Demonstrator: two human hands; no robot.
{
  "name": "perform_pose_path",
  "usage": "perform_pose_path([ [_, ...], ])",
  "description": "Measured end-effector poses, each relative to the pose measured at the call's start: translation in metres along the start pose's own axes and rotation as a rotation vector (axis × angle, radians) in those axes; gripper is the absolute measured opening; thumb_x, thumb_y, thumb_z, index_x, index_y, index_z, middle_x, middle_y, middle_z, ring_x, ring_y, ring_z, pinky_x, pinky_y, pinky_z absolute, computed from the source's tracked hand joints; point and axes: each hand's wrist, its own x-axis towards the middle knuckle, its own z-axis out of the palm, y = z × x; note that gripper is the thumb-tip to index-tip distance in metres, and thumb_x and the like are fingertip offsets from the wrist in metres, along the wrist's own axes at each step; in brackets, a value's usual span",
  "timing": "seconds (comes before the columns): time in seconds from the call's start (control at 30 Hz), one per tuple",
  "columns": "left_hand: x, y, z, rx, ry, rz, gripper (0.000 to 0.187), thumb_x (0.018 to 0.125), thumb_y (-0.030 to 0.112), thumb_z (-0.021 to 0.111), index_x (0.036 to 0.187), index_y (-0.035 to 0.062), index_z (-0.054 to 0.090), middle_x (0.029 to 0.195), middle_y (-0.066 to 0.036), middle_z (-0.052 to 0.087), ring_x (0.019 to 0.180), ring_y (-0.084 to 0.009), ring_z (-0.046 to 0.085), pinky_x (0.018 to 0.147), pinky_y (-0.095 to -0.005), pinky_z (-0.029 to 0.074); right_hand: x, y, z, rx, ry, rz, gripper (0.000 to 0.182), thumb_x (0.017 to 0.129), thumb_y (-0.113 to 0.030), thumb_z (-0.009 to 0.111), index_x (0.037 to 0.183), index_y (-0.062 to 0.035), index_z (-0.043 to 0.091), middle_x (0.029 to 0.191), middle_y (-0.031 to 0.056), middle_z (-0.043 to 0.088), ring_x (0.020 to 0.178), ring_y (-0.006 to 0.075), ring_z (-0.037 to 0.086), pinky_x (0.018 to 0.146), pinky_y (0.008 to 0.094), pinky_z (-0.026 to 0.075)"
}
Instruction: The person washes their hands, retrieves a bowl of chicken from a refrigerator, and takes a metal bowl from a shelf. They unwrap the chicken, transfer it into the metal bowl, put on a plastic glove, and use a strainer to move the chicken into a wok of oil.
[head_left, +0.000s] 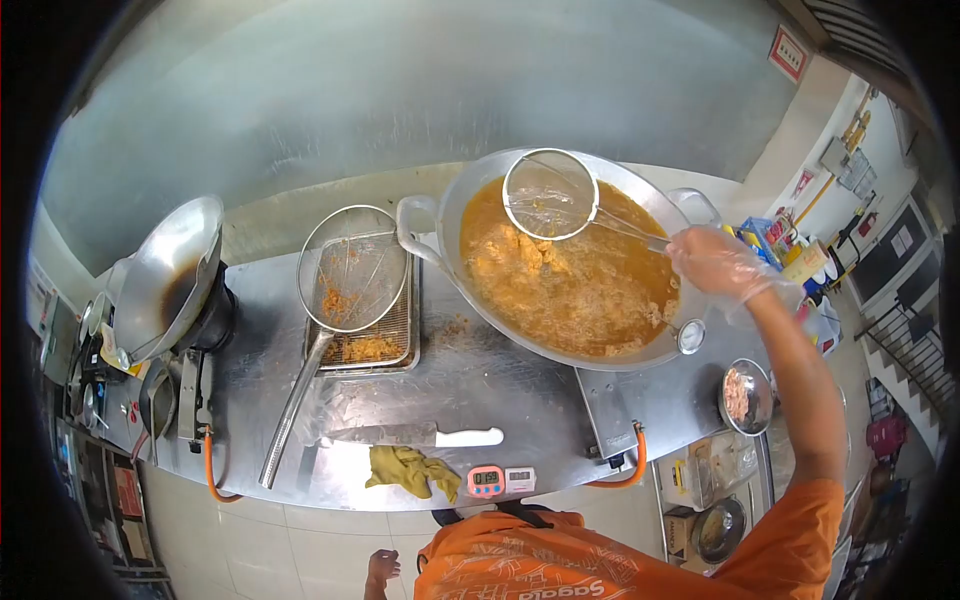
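Observation:
My right hand (722,265), in a clear plastic glove, is closed round the handle of a round wire-mesh strainer (551,195). The strainer is over the far side of a large two-handled metal wok (455,215) of bubbling brown oil (570,300). A golden clump of frying food (515,252) floats just below the strainer. A dial thermometer (691,337) sits at the wok's near right rim. My left hand (383,565) hangs low beside my body, away from the counter. Its fingers are loosely bent and apart, with nothing visible in them.
Left of the wok, a larger strainer (335,255) rests on a wire-rack tray (362,350) with fried crumbs. A knife (468,437), an olive cloth (410,472) and a timer (487,482) lie near the counter's front edge. Another wok (160,270) is far left; a bowl of raw meat (745,397) is right.

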Motion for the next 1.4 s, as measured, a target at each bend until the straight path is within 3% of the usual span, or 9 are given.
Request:
perform_pose_path([
  [0.07, 0.0, 0.006, 0.0, -0.002, -0.003, -0.001, 0.024, 0.087, 0.023, 0.063, 0.1, 0.0031, 0.058, 0.073, -0.013, 0.064, 0.057, -0.0201, 0.061, 0.05, -0.0335, 0.053, 0.001, 0.033, 0.004, 0.016, 0.081, -0.096, 0.031, 0.091, -0.027, 0.05, 0.095, -0.0016, 0.066, 0.087, 0.0227, 0.066, 0.088, 0.0396, 0.063, 0.084, 0.0465, 0.048],
  [0.27, 0.003, 0.007, -0.003, -0.014, -0.014, -0.01, 0.025, 0.087, 0.022, 0.063, 0.103, 0.0034, 0.057, 0.072, -0.013, 0.064, 0.056, -0.0199, 0.06, 0.05, -0.0336, 0.053, 0.011, 0.057, -0.031, -0.44, -0.037, 0.37, 0.029, 0.086, -0.022, 0.053, 0.094, -0.0006, 0.07, 0.096, 0.0223, 0.068, 0.09, 0.0383, 0.066, 0.08, 0.0469, 0.051],
  [0.37, 0.0, 0.007, -0.002, 0.016, -0.022, -0.014, 0.027, 0.09, 0.026, 0.062, 0.104, 0.0036, 0.059, 0.077, -0.013, 0.065, 0.063, -0.023, 0.064, 0.056, -0.0367, 0.056, 0.021, 0.084, -0.008, -0.613, -0.01, 0.333, 0.028, 0.084, -0.021, 0.055, 0.095, -0.0002, 0.07, 0.099, 0.0214, 0.068, 0.092, 0.038, 0.067, 0.078, 0.0475, 0.052],
  [0.47, 0.004, 0.003, -0.006, 0.015, -0.039, -0.008, 0.028, 0.09, 0.026, 0.061, 0.106, 0.0034, 0.058, 0.081, -0.014, 0.065, 0.066, -0.0246, 0.064, 0.058, -0.0381, 0.056, 0.025, 0.094, 0.022, -0.5, -0.109, 0.251, 0.029, 0.082, -0.02, 0.056, 0.096, 0.0007, 0.07, 0.098, 0.0191, 0.07, 0.091, 0.0346, 0.068, 0.077, 0.0462, 0.053],
  [0.67, 0.031, -0.057, -0.011, -0.083, -0.161, 0.071, 0.029, 0.092, 0.033, 0.056, 0.113, 0.0146, 0.062, 0.087, -0.006, 0.066, 0.068, -0.018, 0.06, 0.055, -0.0337, 0.053, 0.078, 0.099, 0.062, -0.47, -0.893, -0.207, 0.031, 0.083, -0.035, 0.054, 0.082, -0.0101, 0.072, 0.078, 0.0085, 0.069, 0.069, 0.0256, 0.064, 0.066, 0.0413, 0.049],
  [0.97, 0.011, -0.051, -0.008, -0.096, -0.12, 0.055, 0.034, 0.091, 0.039, 0.057, 0.112, 0.0134, 0.062, 0.085, -0.006, 0.064, 0.068, -0.0193, 0.06, 0.058, -0.0359, 0.054, 0.104, 0.07, 0.068, 0.11, -1.003, -0.177, 0.022, 0.087, -0.026, 0.054, 0.078, -0.008, 0.061, 0.061, 0.0003, 0.051, 0.057, 0.016, 0.047, 0.055, 0.0374, 0.04],
  [1.07, 0.021, -0.051, -0.01, -0.15, -0.122, 0.095, 0.032, 0.09, 0.038, 0.058, 0.11, 0.0134, 0.063, 0.083, -0.006, 0.064, 0.066, -0.0198, 0.06, 0.056, -0.0363, 0.054, 0.097, 0.049, 0.058, 0.227, -0.926, 0.087, 0.021, 0.085, -0.023, 0.053, 0.075, -0.0065, 0.06, 0.064, 0.002, 0.054, 0.061, 0.0158, 0.048, 0.058, 0.0367, 0.04],
  [1.27, 0.034, -0.06, -0.017, -0.038, -0.144, -0.067, 0.025, 0.089, 0.033, 0.058, 0.105, 0.014, 0.064, 0.081, -0.008, 0.066, 0.061, -0.022, 0.06, 0.052, -0.0394, 0.052, 0.121, 0.065, 0.091, 0.02, -0.49, -0.388, 0.007, 0.07, -0.011, 0.06, 0.071, -0.0039, 0.057, 0.064, 0.0062, 0.053, 0.061, 0.0217, 0.051, 0.057, 0.0389, 0.04],
  [1.4, 0.028, -0.061, -0.018, -0.131, -0.119, -0.053, 0.019, 0.088, 0.03, 0.062, 0.099, 0.014, 0.065, 0.075, -0.008, 0.063, 0.056, -0.021, 0.058, 0.047, -0.0373, 0.049, 0.102, 0.061, 0.064, 0.06, -0.357, -0.268, 0.009, 0.07, -0.009, 0.062, 0.071, -0.0026, 0.056, 0.064, 0.0077, 0.055, 0.06, 0.0242, 0.051, 0.057, 0.0414, 0.04],
])
